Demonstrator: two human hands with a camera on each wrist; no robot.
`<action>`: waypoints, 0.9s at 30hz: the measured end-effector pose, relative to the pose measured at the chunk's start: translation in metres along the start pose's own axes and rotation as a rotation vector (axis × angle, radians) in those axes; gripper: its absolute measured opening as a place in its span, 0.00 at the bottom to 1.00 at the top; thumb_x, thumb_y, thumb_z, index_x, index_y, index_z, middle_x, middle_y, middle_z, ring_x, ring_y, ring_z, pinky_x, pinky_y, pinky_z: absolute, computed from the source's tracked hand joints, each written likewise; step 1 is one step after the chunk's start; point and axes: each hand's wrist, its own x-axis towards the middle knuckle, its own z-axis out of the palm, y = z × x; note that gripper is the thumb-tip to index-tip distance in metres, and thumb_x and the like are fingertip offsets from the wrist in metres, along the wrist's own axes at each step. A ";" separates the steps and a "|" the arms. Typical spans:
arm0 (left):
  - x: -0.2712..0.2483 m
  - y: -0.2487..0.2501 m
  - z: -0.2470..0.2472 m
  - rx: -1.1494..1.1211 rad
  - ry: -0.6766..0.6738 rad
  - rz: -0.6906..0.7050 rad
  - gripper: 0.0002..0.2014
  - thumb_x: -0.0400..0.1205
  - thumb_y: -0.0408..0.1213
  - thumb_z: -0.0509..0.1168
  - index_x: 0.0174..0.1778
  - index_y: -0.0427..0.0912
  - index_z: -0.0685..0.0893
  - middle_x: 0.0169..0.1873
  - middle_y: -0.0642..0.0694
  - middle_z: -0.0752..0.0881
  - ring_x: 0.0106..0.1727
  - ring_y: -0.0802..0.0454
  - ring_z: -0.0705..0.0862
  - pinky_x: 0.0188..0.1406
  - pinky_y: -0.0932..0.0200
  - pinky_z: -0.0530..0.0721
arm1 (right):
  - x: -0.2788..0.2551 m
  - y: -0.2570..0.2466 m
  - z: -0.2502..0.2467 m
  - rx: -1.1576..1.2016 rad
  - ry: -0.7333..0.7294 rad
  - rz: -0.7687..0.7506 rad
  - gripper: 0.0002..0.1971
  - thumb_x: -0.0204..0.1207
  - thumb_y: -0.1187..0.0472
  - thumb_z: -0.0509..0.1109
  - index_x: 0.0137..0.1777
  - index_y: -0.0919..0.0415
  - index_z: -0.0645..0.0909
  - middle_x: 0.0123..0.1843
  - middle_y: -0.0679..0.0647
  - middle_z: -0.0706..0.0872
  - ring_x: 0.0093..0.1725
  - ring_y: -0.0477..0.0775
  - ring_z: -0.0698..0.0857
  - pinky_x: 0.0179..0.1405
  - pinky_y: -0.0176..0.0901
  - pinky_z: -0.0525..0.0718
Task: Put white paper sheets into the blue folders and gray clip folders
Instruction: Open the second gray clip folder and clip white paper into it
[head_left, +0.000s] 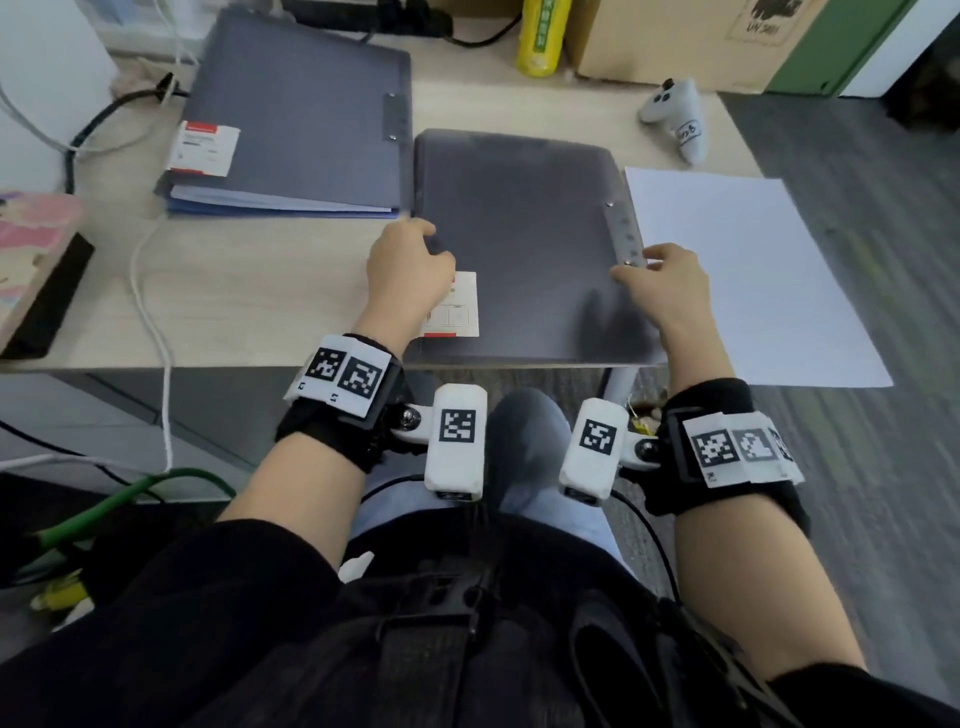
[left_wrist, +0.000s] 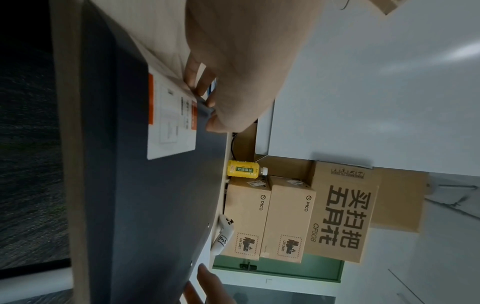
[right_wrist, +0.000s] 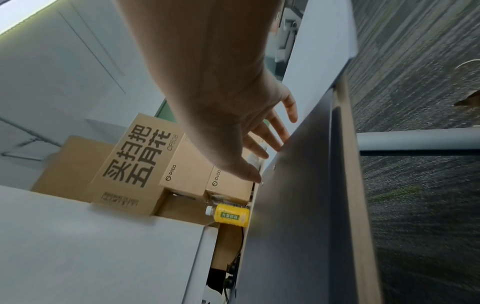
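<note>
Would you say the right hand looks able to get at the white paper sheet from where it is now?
Probably yes: the right hand rests on the gray folder's right edge, and the white paper sheet lies uncovered right beside it.

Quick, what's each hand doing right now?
Left hand: pinching the left edge of the gray folder.
Right hand: open, fingertips touching the folder's right edge by the metal clip.
</note>
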 end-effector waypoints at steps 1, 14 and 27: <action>-0.001 0.001 0.001 0.019 -0.005 0.005 0.21 0.80 0.34 0.62 0.71 0.40 0.77 0.71 0.43 0.78 0.72 0.43 0.75 0.68 0.56 0.71 | -0.001 0.002 -0.002 0.012 0.000 0.000 0.26 0.73 0.55 0.69 0.71 0.60 0.73 0.67 0.57 0.82 0.68 0.61 0.79 0.71 0.61 0.74; -0.013 0.002 0.005 0.027 0.015 0.007 0.21 0.82 0.39 0.60 0.71 0.37 0.76 0.67 0.38 0.80 0.69 0.38 0.77 0.67 0.51 0.73 | -0.014 0.014 -0.037 1.037 0.031 0.054 0.03 0.71 0.73 0.69 0.44 0.69 0.81 0.48 0.65 0.88 0.32 0.59 0.89 0.43 0.50 0.89; -0.021 0.007 -0.004 -0.063 -0.067 0.000 0.19 0.84 0.44 0.59 0.70 0.43 0.77 0.66 0.45 0.82 0.69 0.45 0.77 0.66 0.57 0.72 | -0.037 -0.032 -0.010 1.342 -0.149 -0.062 0.10 0.82 0.66 0.58 0.46 0.61 0.81 0.36 0.53 0.88 0.36 0.54 0.86 0.37 0.44 0.86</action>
